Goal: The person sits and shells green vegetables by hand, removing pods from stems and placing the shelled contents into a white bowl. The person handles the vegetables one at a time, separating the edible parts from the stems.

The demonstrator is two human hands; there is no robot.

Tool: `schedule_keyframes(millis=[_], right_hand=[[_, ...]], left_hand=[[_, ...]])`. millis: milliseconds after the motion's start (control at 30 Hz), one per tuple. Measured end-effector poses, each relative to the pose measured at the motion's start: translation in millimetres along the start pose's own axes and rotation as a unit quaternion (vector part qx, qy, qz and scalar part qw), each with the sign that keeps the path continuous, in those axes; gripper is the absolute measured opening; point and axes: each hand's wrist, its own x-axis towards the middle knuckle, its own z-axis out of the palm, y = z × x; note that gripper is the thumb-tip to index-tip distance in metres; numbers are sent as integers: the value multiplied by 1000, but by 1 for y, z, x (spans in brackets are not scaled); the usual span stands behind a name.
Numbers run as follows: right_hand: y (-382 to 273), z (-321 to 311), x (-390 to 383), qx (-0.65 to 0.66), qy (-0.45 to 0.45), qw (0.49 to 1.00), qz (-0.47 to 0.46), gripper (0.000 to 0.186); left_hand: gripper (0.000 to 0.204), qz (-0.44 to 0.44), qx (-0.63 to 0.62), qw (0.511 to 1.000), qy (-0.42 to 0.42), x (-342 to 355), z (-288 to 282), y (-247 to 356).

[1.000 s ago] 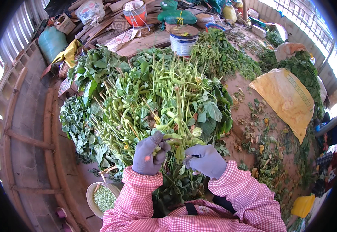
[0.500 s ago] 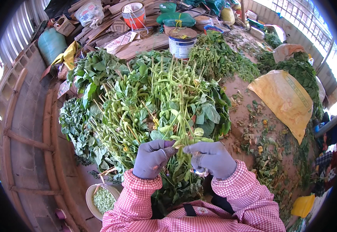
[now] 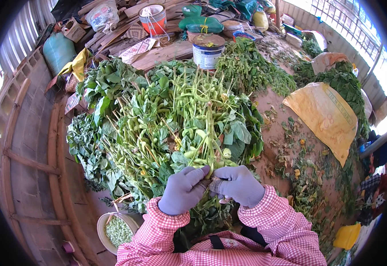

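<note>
My left hand (image 3: pixel 183 189), in a grey-purple glove, is closed in a pinch with its thumb and fingertips darkened by dirt. My right hand (image 3: pixel 241 184), gloved alike, is pinched closed just beside it, the fingertips nearly meeting. Between them shows part of a green bean pod (image 3: pixel 209 172), mostly covered by the fingers. Directly beyond lies a bean plant (image 3: pixel 209 133), its stem upright in the picture and hung with plump pods. It rests on a large heap of cut bean plants (image 3: pixel 151 128) with leaves and pods.
A white bucket (image 3: pixel 102 230) holding shelled green beans stands at the lower left. A lidded white-and-blue bucket (image 3: pixel 207 57) is behind the heap. Rightward lie a yellow sack (image 3: pixel 324 117) and scattered leaves; a wooden frame (image 3: pixel 33 162) runs along the left wall.
Both hands have drawn closer together, the left moving right and slightly down. Their fingertips now almost touch around the pod. The view has shifted slightly.
</note>
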Motion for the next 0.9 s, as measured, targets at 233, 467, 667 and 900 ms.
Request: schedule_keyframes(millis=[233, 467, 667, 900], right_hand=[[4, 2, 0, 25, 12, 1000, -6, 10], [11, -7, 0, -155, 34, 981, -113, 4], [18, -4, 5, -232, 73, 949, -199, 13], [14, 4, 0, -272, 90, 940, -184, 16]], left_hand=[[52, 47, 217, 975, -22, -7, 8, 8], [29, 16, 64, 997, 50, -6, 18, 7], [21, -362, -392, 846, -9, 0, 5, 1], [21, -286, -326, 900, -38, 8, 12, 0]])
